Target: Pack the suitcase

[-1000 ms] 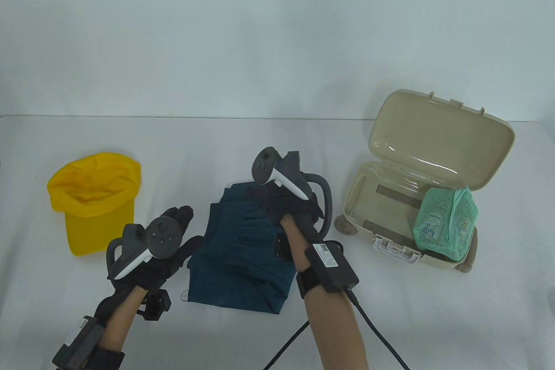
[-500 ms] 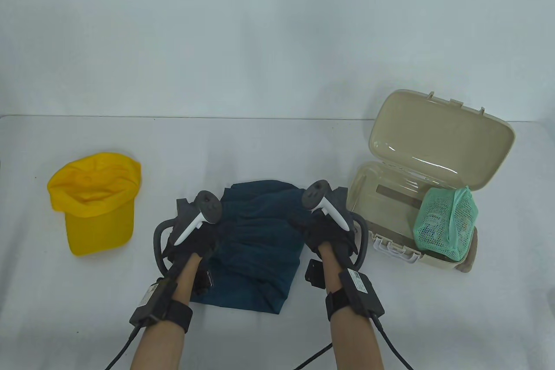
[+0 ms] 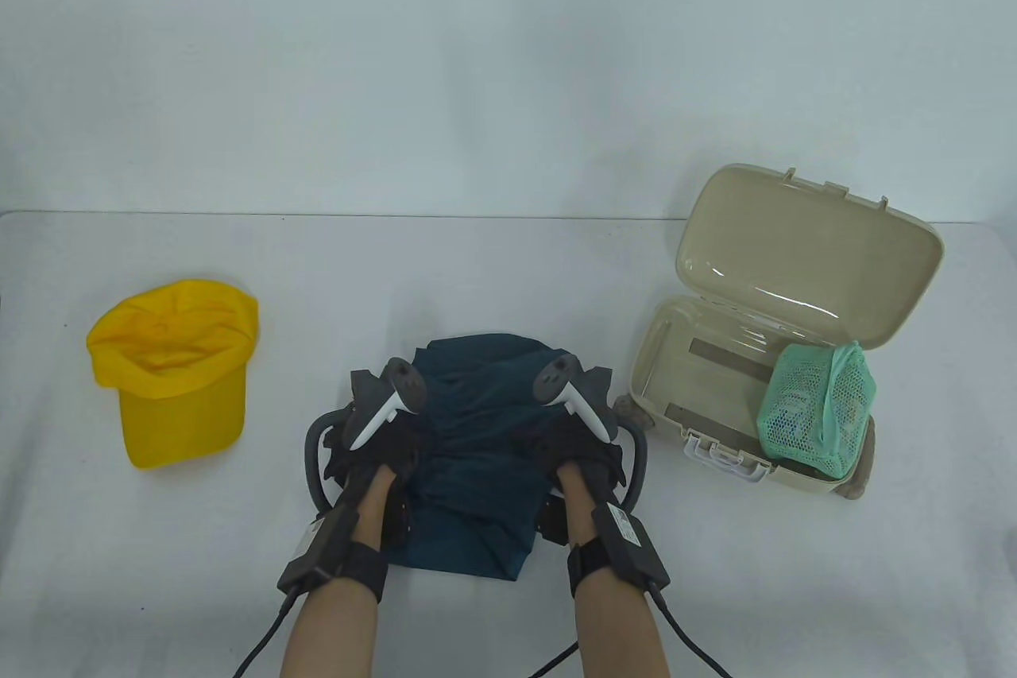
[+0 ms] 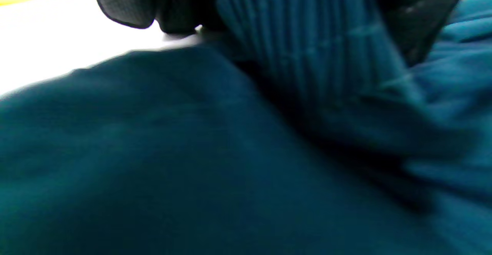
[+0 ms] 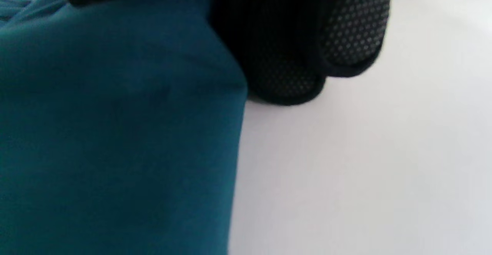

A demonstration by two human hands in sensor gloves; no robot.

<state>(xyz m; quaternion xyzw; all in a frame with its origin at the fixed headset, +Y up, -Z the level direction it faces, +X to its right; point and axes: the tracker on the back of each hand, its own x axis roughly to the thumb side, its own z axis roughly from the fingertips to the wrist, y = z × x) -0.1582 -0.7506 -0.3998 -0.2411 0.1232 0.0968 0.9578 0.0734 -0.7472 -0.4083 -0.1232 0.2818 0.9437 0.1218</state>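
Beige hard-plastic suitcase (image 3: 719,408) is seen lid-up, a green mesh pouch (image 3: 818,412) seated in its near corner. Left of the suitcase, a teal ribbed garment (image 3: 477,455) is bunched on the table (image 3: 508,265). Its side edges are gripped by left hand (image 3: 381,447) and right hand (image 3: 576,447), fingers curled in. Yellow cap (image 3: 175,368) is left furthest from the suitcase.

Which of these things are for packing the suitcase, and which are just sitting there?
For the job:
- suitcase, open
- green mesh bag, already inside it
- blue garment, with left hand and right hand on its two sides
- yellow cap, likely waiting to be packed

Just there:
- table
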